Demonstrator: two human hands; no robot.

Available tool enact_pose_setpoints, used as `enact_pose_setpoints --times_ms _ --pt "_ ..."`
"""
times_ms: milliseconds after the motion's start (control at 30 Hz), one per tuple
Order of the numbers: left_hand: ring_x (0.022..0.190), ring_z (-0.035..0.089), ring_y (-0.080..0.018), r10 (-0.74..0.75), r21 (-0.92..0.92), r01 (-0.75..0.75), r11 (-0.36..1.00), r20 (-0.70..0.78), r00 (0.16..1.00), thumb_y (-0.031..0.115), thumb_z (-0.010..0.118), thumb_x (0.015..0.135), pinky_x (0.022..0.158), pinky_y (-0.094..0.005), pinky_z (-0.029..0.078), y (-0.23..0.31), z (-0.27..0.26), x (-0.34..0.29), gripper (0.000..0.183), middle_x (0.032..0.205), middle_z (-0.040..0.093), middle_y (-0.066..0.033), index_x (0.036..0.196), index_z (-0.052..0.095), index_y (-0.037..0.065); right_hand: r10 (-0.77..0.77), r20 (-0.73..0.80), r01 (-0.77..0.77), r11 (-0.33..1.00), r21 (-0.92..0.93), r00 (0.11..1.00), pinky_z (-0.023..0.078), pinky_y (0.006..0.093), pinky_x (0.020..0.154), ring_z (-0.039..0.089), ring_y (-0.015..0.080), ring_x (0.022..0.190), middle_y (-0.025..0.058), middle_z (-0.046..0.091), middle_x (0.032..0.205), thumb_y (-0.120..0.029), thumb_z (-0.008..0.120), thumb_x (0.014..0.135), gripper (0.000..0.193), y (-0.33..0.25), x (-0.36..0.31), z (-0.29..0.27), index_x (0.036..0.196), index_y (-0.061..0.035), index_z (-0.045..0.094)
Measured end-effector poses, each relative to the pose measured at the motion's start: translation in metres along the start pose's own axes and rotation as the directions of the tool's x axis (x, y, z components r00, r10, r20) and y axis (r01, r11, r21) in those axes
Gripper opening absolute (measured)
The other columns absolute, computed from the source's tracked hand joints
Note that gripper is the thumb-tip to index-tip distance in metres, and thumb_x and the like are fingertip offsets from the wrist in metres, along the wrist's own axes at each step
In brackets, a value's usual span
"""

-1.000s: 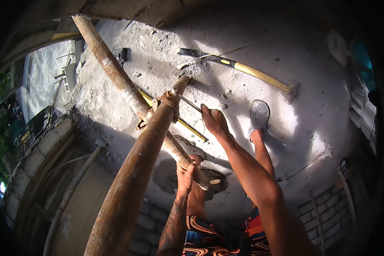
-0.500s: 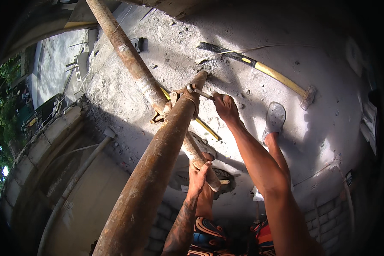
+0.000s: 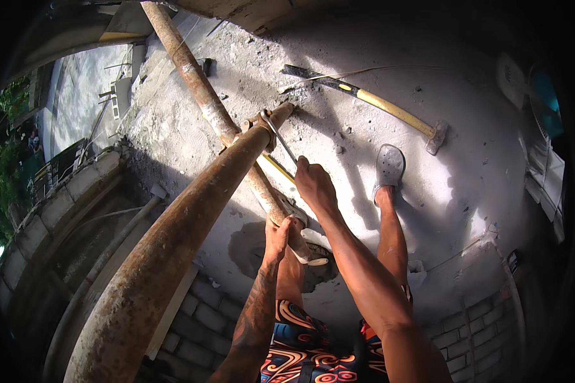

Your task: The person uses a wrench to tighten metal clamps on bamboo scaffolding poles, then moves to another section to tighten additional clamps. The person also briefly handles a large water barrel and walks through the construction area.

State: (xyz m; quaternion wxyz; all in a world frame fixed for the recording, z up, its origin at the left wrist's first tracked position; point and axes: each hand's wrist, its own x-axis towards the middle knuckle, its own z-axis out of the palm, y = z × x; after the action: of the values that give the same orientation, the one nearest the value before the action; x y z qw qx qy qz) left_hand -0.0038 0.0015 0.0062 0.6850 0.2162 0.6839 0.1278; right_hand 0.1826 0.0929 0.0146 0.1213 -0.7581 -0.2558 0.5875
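Note:
My right hand [image 3: 315, 186] is closed round the handle of a metal wrench [image 3: 281, 139]. The wrench's head sits at a rusty scaffold clamp [image 3: 257, 122], partly hidden behind a thick rusty pipe [image 3: 172, 239] that rises toward me. A second rusty pipe [image 3: 197, 86] crosses at the clamp. My left hand [image 3: 278, 237] grips this crossing pipe near its lower end, beside my leg. Whether the wrench's jaw is seated on a nut is too small to tell.
On the dusty concrete floor [image 3: 453, 185] lies a sledgehammer [image 3: 396, 113] with a yellow and black handle. A yellow strip [image 3: 280, 170] shows beneath the pipes. A low curved wall [image 3: 51, 223] runs along the left. My grey clog [image 3: 390, 167] stands at right.
The wrench handle has swung from pointing right to slanting down toward me, my right hand moving with it. My left hand keeps its grip on the pipe. The whole view has shifted slightly.

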Motion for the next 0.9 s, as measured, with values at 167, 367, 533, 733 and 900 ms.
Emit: enact_pose_setpoints --times_ms 167,367,533,733,900 --pt "0.079 0.061 -0.0158 0.049 -0.077 -0.053 0.996 -0.056 0.997 0.008 0.066 0.089 0.069 -0.0304 0.053 0.002 0.004 0.001 0.037 0.090 0.061 -0.0071 0.118 0.045 0.002 0.272 -0.143 -0.241 0.950 0.200 0.952 0.053 0.0518 0.083 0.066 0.0506 0.086 0.0370 0.065 0.085 -0.044 0.031 0.102 0.070 -0.014 0.001 0.000 0.083 0.0127 0.068" --pt "0.081 0.060 -0.0144 0.030 -0.008 -0.030 1.000 -0.040 0.999 0.013 0.066 0.090 0.070 -0.0297 0.052 -0.007 -0.004 0.005 0.037 0.094 0.060 -0.0069 0.119 0.046 0.001 -0.268 -0.369 0.142 0.932 -0.334 0.890 0.053 0.0472 0.054 0.066 0.0455 0.066 0.0292 0.062 0.069 -0.022 0.042 0.101 0.033 0.061 0.013 -0.011 0.103 0.0078 0.057" --pt "0.085 0.059 -0.0127 0.045 0.003 -0.045 0.999 -0.054 0.998 0.016 0.069 0.087 0.075 -0.0279 0.051 -0.010 -0.005 0.009 0.040 0.100 0.060 -0.0060 0.119 0.048 0.003 0.020 -0.219 0.022 0.982 0.190 0.975 0.049 0.0494 0.060 0.065 0.0468 0.068 0.0320 0.059 0.064 -0.048 0.043 0.098 0.066 0.064 0.066 0.004 0.065 0.0070 0.060" --pt "0.082 0.060 -0.0126 0.053 0.024 -0.053 0.998 -0.011 0.999 0.016 0.066 0.089 0.074 -0.0279 0.050 0.003 0.001 0.002 0.033 0.094 0.062 -0.0057 0.115 0.050 0.004 -0.271 -0.162 0.301 0.930 0.211 0.949 0.044 0.0503 0.055 0.061 0.0445 0.059 0.0297 0.054 0.060 -0.043 0.041 0.099 0.060 0.072 0.118 0.024 0.068 0.0065 0.056" --pt "0.084 0.055 -0.0107 0.044 -0.057 -0.046 0.997 -0.034 0.998 0.014 0.068 0.088 0.076 -0.0271 0.047 0.008 0.006 0.002 0.034 0.094 0.058 -0.0020 0.116 0.050 0.005 -0.675 -0.211 0.645 0.738 -0.200 0.707 0.049 0.0492 0.057 0.062 0.0430 0.065 0.0223 0.062 0.072 -0.011 0.049 0.092 0.011 0.060 0.174 0.019 0.088 -0.0036 0.056"
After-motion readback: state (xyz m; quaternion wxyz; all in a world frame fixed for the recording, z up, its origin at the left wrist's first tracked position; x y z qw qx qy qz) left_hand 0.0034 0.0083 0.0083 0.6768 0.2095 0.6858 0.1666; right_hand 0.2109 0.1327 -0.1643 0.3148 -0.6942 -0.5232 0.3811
